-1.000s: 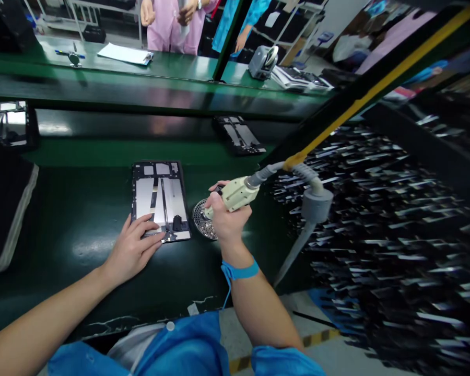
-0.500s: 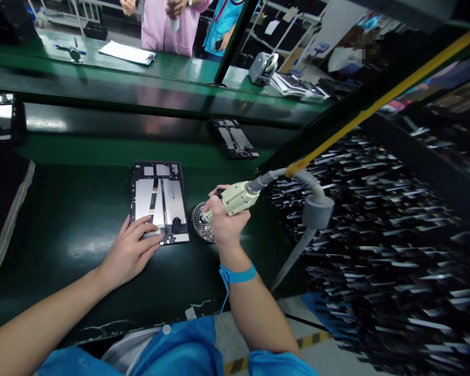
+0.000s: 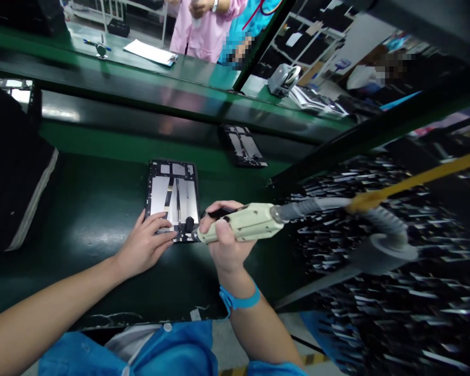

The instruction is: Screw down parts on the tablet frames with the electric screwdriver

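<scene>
My left hand lies palm down with its fingers spread over the lower left corner of an opened tablet. The tablet's inside faces up, showing silver plates, a flat ribbon cable and a black frame. My right hand is wrapped round a pale green electric screwdriver. The screwdriver's tip points left and meets the tablet's lower right corner; the exact contact spot is too small to make out. A blue wrist strap circles my right wrist.
The screwdriver's grey cable hangs from a yellow strap. Another opened tablet lies farther back. To the left is a dark cloth-covered stack, and at right a dense mass of dark strips. A person in pink stands across the bench.
My right hand has brought the screwdriver from the round dish of screws to the tablet's lower right corner, tilting it flatter. The dish is now hidden. My left hand stays on the tablet.
</scene>
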Tool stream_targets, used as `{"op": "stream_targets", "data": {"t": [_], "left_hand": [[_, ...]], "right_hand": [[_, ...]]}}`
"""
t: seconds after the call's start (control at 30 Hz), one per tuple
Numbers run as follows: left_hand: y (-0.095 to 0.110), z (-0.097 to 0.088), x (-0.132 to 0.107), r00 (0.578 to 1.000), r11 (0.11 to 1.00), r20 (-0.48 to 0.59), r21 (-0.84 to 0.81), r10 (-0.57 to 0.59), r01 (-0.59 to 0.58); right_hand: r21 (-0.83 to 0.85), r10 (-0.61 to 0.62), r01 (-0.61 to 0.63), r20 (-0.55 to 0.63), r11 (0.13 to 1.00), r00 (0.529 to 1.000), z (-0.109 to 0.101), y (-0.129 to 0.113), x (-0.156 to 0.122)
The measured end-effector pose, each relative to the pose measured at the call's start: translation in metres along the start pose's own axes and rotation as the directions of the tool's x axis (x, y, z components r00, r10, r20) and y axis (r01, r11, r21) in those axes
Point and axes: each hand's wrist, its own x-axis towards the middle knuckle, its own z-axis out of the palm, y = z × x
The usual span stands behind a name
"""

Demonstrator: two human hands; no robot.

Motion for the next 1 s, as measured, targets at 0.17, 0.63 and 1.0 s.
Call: {"op": "stream_targets", "data": {"t": [0.17,0.63,1.0], "left_hand": [[0.002,-0.002,0.001,1.0,1.0,-0.013,-0.028,-0.001,0.0],[0.004,-0.003,0.001,1.0,1.0,0.017,-0.007,-0.021,0.021],[0.001,-0.002,-0.001,1.0,1.0,0.011,0.0,-0.01,0.01]], "right_hand": [[0.063,-0.007,-0.002,0.151,0.998,0.989,0.013,0.006,-0.014],[-0.1,0.03,-0.011,0.184,0.995,0.982,0.013,0.013,-0.016],[-0.068,-0.023,0.025,0.027,0.997,0.999,0.0,0.006,-0.001]]}}
